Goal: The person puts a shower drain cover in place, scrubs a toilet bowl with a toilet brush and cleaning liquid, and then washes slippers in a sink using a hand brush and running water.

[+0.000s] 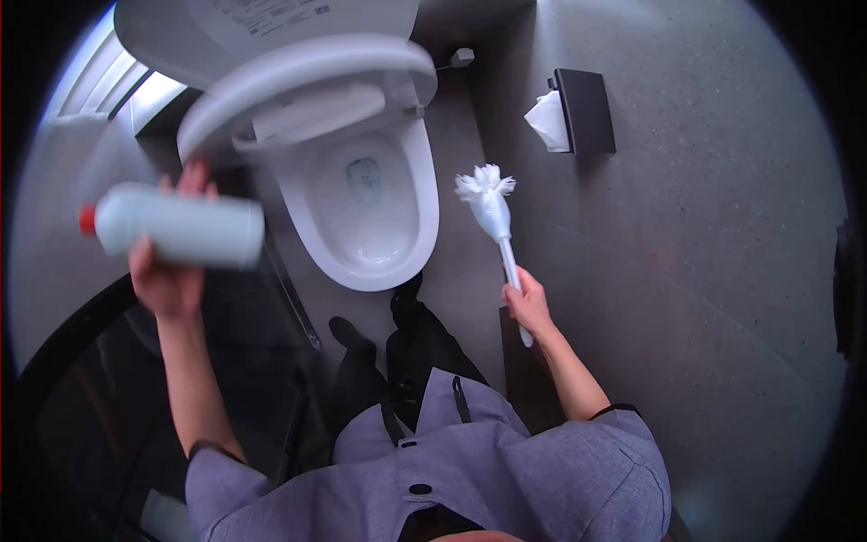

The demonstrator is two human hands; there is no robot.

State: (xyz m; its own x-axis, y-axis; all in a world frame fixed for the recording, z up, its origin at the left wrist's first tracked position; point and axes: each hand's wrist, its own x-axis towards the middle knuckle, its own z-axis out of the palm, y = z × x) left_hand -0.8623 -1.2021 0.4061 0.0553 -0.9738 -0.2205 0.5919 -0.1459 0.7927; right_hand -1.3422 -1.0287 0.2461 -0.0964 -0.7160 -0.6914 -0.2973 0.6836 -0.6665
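My left hand (172, 280) is wrapped round a pale bottle (185, 226) with a red cap, lying on its side in the air left of the toilet. Both bottle and hand are slightly blurred. On the right, my right hand (528, 305) grips the handle of a toilet brush (492, 217), its white bristles pointing up and away from me. Between the two hands is the white toilet bowl (302, 203), with its seat (312, 68) raised and a little water at the bottom.
A dark tissue holder (589, 110) with white tissue sticking out is on the grey wall at the right. Behind the seat stands the raised lid (271, 20). Dark glass with a black curved edge (77, 325) is at the lower left.
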